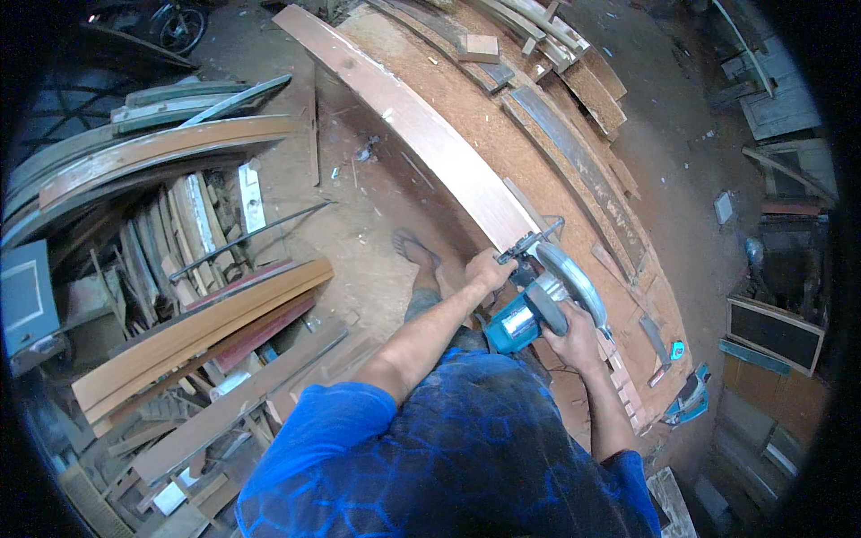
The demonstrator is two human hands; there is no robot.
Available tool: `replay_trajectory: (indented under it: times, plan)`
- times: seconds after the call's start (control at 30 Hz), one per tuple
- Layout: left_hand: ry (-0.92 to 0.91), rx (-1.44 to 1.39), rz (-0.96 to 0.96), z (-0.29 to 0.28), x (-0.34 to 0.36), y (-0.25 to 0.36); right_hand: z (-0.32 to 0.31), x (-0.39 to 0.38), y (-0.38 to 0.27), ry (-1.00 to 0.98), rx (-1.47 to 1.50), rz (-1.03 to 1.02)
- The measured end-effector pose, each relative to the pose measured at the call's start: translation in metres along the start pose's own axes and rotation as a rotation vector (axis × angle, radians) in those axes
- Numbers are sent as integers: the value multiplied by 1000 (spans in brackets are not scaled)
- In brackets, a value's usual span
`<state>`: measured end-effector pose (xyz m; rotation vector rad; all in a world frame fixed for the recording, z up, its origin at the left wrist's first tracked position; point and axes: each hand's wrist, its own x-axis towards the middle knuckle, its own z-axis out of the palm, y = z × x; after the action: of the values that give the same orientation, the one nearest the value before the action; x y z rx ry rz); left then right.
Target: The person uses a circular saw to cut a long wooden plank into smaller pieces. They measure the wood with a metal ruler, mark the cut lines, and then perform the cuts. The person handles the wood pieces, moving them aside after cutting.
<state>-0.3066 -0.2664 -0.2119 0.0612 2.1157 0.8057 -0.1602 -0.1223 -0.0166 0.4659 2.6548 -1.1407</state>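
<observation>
A teal circular saw [514, 328] with a grey blade guard rests at the near end of a long pale wooden plank [435, 154]. My right hand [574, 339] is wrapped round the saw's dark rear handle. Beside the saw's front edge, my left hand [490, 270] is closed on the dark metal base or guide, close to the plank's left edge. The plank runs away to the upper left along a brown workbench [466, 117]. The blade is hidden under the guard, and cut pale wood pieces [621, 377] lie just right of my right forearm.
On the bench lie a weathered strip [574, 170], a small wood block [478, 48] and a teal tape measure [677, 350]. Another teal power tool [689, 400] sits at the bench's near right corner. Stacked boards [206, 336] fill the left floor. Framed panels [775, 334] stand at right.
</observation>
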Motion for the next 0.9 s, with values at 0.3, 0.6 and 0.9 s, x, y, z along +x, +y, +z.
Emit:
replay_trajectory:
  times: [0.3, 0.6, 0.9]
  plan:
    - [-31, -2, 0, -80, 45, -2, 22, 76, -42, 16, -18, -4]
    - [-63, -56, 37, -141, 88, -8, 38, 137, -76, -28, -97, 84]
    - [-120, -6, 1, -194, 131, -12, 46, 187, -116, 19, -69, 61]
